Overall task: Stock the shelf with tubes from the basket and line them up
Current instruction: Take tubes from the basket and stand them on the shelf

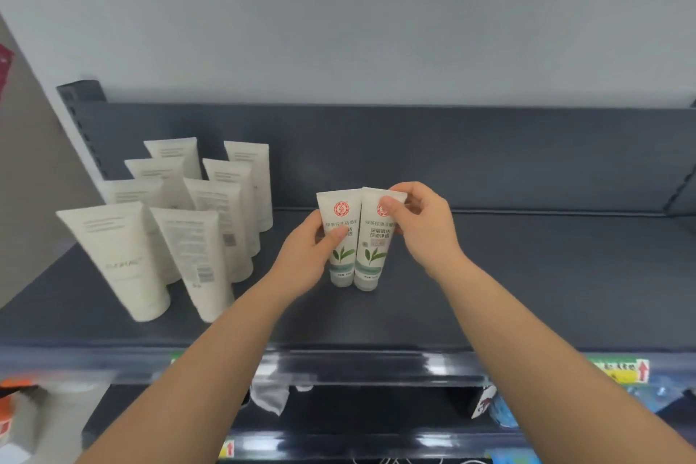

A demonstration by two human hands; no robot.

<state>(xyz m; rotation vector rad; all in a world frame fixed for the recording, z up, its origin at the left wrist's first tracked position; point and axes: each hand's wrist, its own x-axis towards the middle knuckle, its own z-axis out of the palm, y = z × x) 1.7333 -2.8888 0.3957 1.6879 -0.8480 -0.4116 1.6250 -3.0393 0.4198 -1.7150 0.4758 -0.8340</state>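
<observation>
Dark grey metal shelf (527, 275) bears a white leaf-printed tube (339, 209) gripped by the left hand (309, 260). Its twin (373, 256), seemingly touching it, is pinched at the top by the right hand (422, 226). Plain white tubes (124, 256) stand left of the left hand.

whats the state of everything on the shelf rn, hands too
left green-leaf tube, upright, cap down on the shelf, touching the other one
right green-leaf tube, upright, cap down, label facing out
left hand, grips the left green-leaf tube's side
right hand, pinches the right green-leaf tube's top edge
plain white tubes, eight, upright in two columns
shelf, right part bare
</observation>
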